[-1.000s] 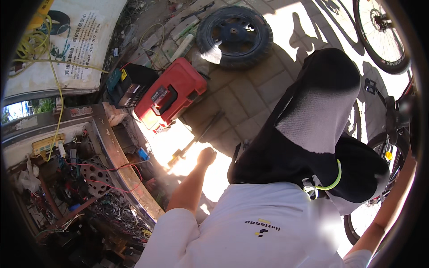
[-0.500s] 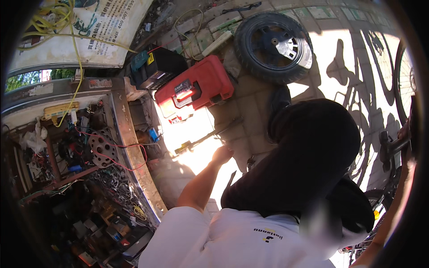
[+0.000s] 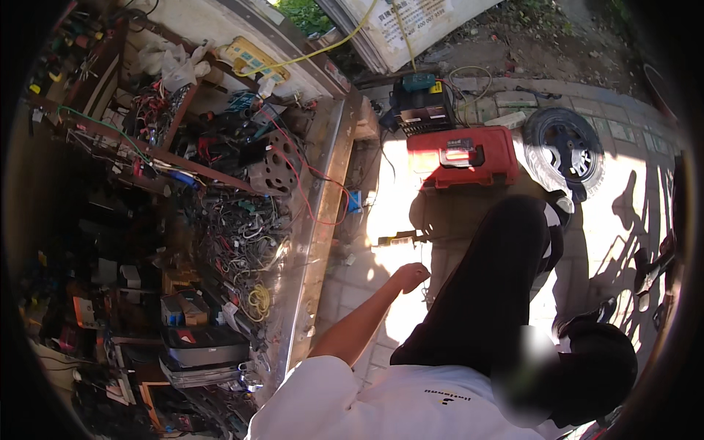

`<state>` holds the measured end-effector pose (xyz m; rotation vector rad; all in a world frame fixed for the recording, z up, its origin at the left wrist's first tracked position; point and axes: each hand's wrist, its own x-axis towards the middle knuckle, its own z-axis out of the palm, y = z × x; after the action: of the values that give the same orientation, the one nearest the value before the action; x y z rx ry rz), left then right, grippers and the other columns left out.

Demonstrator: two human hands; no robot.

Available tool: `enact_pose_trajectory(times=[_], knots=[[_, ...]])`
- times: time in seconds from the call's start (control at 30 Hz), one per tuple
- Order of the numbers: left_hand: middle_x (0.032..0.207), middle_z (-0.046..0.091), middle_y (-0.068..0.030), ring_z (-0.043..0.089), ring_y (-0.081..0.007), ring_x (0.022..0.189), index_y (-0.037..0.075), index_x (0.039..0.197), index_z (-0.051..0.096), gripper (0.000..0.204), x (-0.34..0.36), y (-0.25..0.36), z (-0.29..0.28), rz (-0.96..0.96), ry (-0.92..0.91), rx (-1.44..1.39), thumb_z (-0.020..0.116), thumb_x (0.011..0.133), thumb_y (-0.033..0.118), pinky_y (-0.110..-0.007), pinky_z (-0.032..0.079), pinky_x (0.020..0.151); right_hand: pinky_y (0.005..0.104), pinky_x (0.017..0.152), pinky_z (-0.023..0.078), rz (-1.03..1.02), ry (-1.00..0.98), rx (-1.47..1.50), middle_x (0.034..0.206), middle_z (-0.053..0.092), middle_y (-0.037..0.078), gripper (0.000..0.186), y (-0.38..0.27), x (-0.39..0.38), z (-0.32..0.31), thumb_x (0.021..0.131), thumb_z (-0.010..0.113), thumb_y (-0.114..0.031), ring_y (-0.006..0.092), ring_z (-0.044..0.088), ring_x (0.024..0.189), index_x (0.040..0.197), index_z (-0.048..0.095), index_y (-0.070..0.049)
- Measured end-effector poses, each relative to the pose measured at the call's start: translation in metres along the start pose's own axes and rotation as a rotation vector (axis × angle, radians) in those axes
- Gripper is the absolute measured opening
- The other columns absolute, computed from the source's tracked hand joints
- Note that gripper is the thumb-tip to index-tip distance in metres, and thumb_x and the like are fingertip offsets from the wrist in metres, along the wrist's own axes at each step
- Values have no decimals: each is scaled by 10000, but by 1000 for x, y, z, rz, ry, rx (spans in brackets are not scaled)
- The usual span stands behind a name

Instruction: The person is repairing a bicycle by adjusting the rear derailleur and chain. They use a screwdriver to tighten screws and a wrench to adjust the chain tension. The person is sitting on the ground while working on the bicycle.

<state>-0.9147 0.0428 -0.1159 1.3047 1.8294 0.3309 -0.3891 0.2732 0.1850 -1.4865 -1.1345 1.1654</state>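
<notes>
My left hand (image 3: 413,276) is low over the sunlit pavers, fingers curled; a thin item seems to hang by it, too small to name. Just above it a long dark tool (image 3: 403,239) with a yellow part lies on the ground. Beside my bent leg (image 3: 484,293) are a red plastic case (image 3: 433,161) and, to its right, a loose wheel with a black tyre (image 3: 551,121). At the far right edge my right arm is barely visible against dark bicycle parts (image 3: 649,271); its hand is too unclear to make out.
An open cabinet full of cables, tools and parts (image 3: 220,220) fills the left, with a wooden ledge (image 3: 326,242) along it. A black boxy unit (image 3: 414,110) with a teal item on top stands behind the case. A white sign board (image 3: 411,22) leans beyond.
My view has swung left, bringing more of the cabinet in and shifting case and wheel rightward. My left hand stays low near the dark tool. My right forearm has mostly dropped out of sight.
</notes>
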Motion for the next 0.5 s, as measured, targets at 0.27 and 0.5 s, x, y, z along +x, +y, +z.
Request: enact_pose_trajectory(times=[0.27, 0.5], knots=[[957, 623, -55, 568, -110, 870, -25, 1092, 592, 273, -126, 209, -147, 686, 292, -1000, 550, 950, 204, -244, 471, 807, 288, 829, 388, -448, -517, 646, 780, 469, 23, 227, -75, -19, 156, 959, 522, -285, 138, 474, 801, 868, 549, -79], [1251, 506, -119, 485, -209, 1155, 15, 1283, 447, 638, -144, 266, -204, 562, -17, -1533, 474, 918, 538, -370, 391, 990, 399, 970, 385, -151, -848, 1233, 923, 587, 122, 301, -130, -135, 381, 875, 641, -363, 251, 529, 974, 807, 535, -89]])
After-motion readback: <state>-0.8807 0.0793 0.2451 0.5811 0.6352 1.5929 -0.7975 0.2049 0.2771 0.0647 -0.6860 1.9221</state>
